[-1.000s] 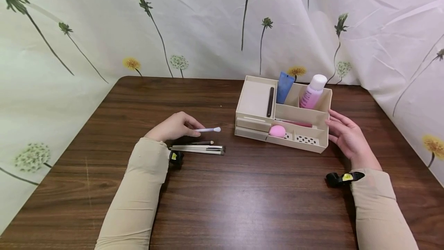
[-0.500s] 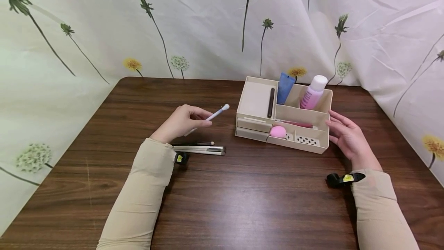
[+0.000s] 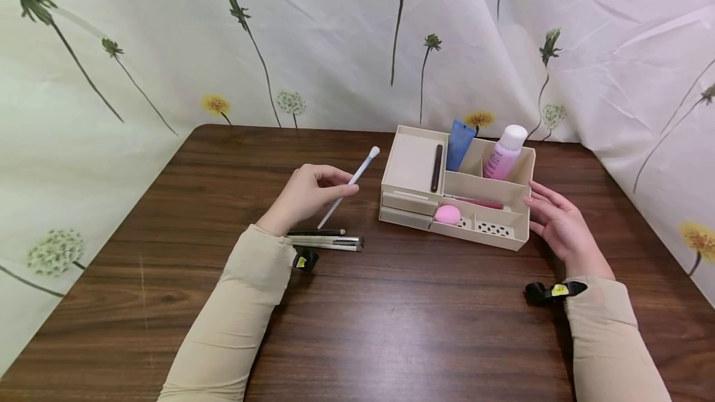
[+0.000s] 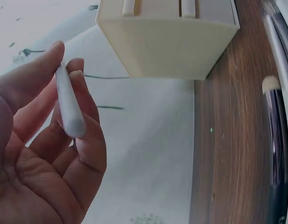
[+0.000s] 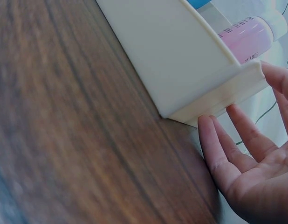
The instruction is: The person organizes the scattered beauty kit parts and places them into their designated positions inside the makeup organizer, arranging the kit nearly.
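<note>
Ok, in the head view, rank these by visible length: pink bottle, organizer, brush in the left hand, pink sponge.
1. organizer
2. brush, partly covered by the left hand
3. pink bottle, tilted in its compartment
4. pink sponge

Beyond the left hand and the right hand hangs a white cloth, printed with dandelions on thin stems. It also runs down past the table on both outer sides of the hands. 3 yellow blooms show: the first beyond and left of the left hand, the second beyond and left of the right hand, the third out to its right. Creases mark the cloth beyond the right hand. The tabletop is dark brown with wood grain, its 2 far corners rounded. A pale scratch lies left of the left hand. A soft white glare sits between the hands, nearer the wearer.
</note>
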`<state>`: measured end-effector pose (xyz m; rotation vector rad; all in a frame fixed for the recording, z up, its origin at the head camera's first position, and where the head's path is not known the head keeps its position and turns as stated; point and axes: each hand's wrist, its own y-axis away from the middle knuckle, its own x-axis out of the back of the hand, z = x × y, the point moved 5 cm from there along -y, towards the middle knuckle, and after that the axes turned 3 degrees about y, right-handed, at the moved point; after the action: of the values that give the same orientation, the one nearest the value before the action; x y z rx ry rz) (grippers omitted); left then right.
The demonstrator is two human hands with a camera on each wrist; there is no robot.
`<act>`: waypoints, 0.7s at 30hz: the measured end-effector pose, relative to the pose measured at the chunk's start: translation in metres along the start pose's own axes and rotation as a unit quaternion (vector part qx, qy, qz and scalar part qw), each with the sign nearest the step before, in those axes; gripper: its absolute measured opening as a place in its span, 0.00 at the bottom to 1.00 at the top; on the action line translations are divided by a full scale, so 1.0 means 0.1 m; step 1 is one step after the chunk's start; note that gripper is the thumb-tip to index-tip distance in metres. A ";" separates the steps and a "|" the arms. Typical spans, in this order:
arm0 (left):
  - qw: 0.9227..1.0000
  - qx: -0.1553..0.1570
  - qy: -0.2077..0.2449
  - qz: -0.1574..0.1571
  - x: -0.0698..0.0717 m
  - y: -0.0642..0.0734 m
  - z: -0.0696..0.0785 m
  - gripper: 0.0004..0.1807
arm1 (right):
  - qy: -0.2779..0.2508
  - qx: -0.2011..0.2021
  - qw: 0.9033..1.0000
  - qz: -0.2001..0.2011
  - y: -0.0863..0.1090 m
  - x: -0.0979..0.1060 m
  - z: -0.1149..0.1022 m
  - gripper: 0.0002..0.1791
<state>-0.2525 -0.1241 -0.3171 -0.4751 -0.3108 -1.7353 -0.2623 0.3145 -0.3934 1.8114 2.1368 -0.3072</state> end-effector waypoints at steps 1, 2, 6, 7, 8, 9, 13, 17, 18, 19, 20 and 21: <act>1.000 0.005 0.007 0.000 -0.01 0.00 0.00 0.15 | 0.001 -0.001 1.000 0.001 0.00 0.00 0.00 0.20; 1.000 0.010 0.017 0.001 -0.02 0.00 0.00 0.16 | 0.000 -0.002 1.000 0.002 0.00 0.01 0.00 0.20; 0.999 0.019 0.049 0.001 -0.07 -0.01 0.04 0.16 | 0.000 -0.001 1.000 0.005 0.01 0.02 0.00 0.21; 0.998 0.019 0.057 0.002 -0.08 -0.01 0.05 0.16 | -0.001 -0.002 1.000 0.006 0.00 0.02 0.01 0.21; 0.998 0.018 0.061 0.002 -0.09 -0.02 0.06 0.16 | 0.000 -0.002 1.000 0.006 0.00 0.02 0.01 0.21; 0.998 0.016 0.063 0.003 -0.11 -0.03 0.08 0.15 | 0.002 -0.002 1.000 0.006 0.01 0.02 0.01 0.20; 0.997 0.008 0.071 -0.001 -0.17 -0.09 0.18 0.14 | 0.009 0.000 1.000 0.005 0.01 0.01 0.02 0.20; 0.997 0.006 0.079 -0.010 -0.22 -0.19 0.29 0.15 | 0.012 0.005 1.000 0.003 0.01 0.01 0.03 0.20; 0.997 0.007 0.079 -0.012 -0.23 -0.22 0.31 0.15 | 0.012 0.006 1.000 0.003 0.01 0.01 0.02 0.20; 0.997 0.007 0.079 -0.014 -0.25 -0.25 0.33 0.15 | 0.012 0.006 1.000 0.003 0.01 0.01 0.02 0.20; 0.997 0.007 0.078 -0.015 -0.26 -0.27 0.35 0.15 | 0.011 0.007 1.000 0.002 0.01 0.01 0.02 0.20; 0.997 0.007 0.079 -0.016 -0.27 -0.30 0.38 0.15 | 0.010 0.007 1.000 0.001 0.00 0.01 0.02 0.20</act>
<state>-0.2721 -0.0769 -0.2956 -0.3221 -0.2184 -1.7897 -0.2618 0.3147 -0.3951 1.8325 2.1517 -0.3059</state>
